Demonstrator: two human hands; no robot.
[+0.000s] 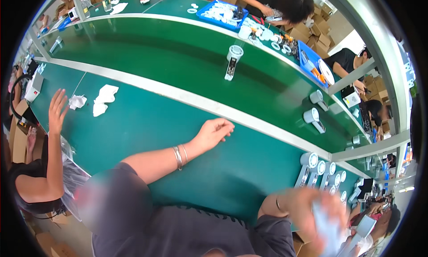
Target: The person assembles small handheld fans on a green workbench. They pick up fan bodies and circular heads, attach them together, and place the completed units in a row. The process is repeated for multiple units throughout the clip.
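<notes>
My left hand (214,133) rests over the green table by the pale metal rail, its fingers loosely curled together with nothing visible in them. Two thin bracelets (180,157) circle that wrist. At the lower right, my right hand (307,212) is smeared by motion and closed around a pale blue-grey device (327,228), whose exact shape is blurred. Just beyond that hand, several grey handheld devices with round, ringed heads (308,160) stand or lie in a row on the table.
Past the rail (174,93), similar devices (235,53) sit on a dark green belt. Crumpled white cloths (105,98) lie at left, near a person's raised hand (57,110). Blue trays of parts (203,17) stand on the far table. Co-workers sit around, and metal posts frame the right side.
</notes>
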